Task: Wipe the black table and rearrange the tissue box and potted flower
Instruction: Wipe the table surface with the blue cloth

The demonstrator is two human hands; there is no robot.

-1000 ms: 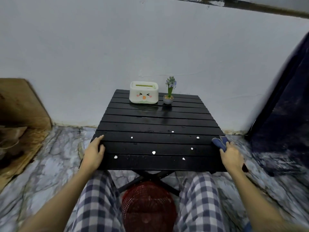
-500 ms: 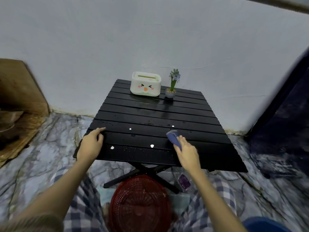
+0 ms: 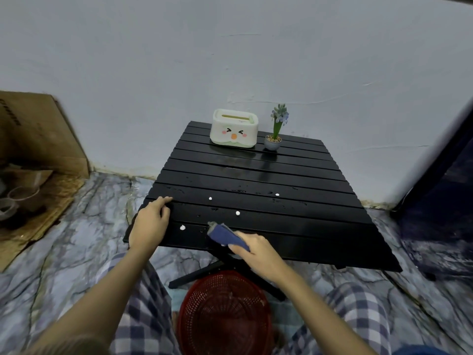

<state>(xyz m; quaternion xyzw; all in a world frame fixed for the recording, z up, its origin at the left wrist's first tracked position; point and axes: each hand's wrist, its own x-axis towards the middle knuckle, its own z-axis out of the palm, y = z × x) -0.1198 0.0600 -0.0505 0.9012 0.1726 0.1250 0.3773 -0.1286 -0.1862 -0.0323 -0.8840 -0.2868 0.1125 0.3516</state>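
A low black slatted table (image 3: 281, 175) stands against the white wall. At its far edge sit a white tissue box with a cartoon face (image 3: 234, 128) and, right of it, a small potted blue flower (image 3: 275, 131). Several white specks (image 3: 237, 213) and wet streaks dot the near slats. My right hand (image 3: 256, 248) presses a blue cloth (image 3: 225, 234) on the near edge, a little right of a speck (image 3: 182, 227). My left hand (image 3: 151, 222) grips the table's near left corner.
A red mesh basket (image 3: 225, 313) sits on the floor between my knees, under the table's near edge. A cardboard box (image 3: 38, 134) and clutter lie at the left. Dark fabric (image 3: 448, 196) hangs at the right. The floor is marbled grey.
My right hand has swept the blue cloth leftward along the near slats, from the right corner to left of centre. Several specks on the right are gone. My left hand stays on the corner.
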